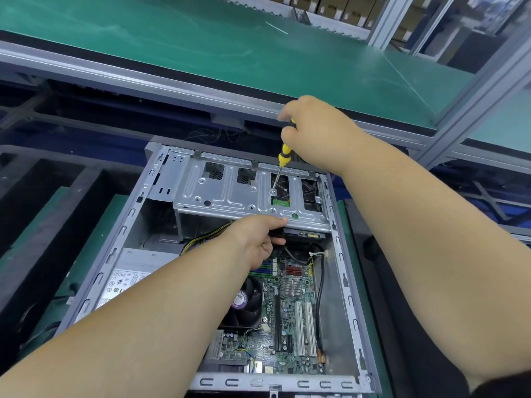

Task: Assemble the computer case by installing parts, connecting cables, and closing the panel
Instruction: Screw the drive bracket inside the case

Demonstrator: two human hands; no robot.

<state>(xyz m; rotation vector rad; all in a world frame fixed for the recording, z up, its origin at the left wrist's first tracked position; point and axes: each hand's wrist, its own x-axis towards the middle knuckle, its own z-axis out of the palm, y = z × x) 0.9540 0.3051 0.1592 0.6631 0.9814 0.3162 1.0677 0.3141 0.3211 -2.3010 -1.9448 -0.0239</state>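
An open grey computer case [342,271] lies flat in front of me, its side panel off. A silver drive cage [230,193] spans its far end. My right hand [316,130] grips a yellow and black screwdriver [284,155], whose tip sits on a screw [272,192] in a cage opening. My left hand [255,239] reaches under the cage's near edge, thumb on the edge and fingers curled beneath around a dark drive [304,235]. The motherboard [290,311] with a fan [247,305] fills the case floor.
A power supply [126,278] sits in the case's left part, with yellow and black wires [207,238] running under the cage. A black cable [319,297] runs along the right side. A green-topped shelf [201,50] with metal frame posts [482,81] stands beyond the case.
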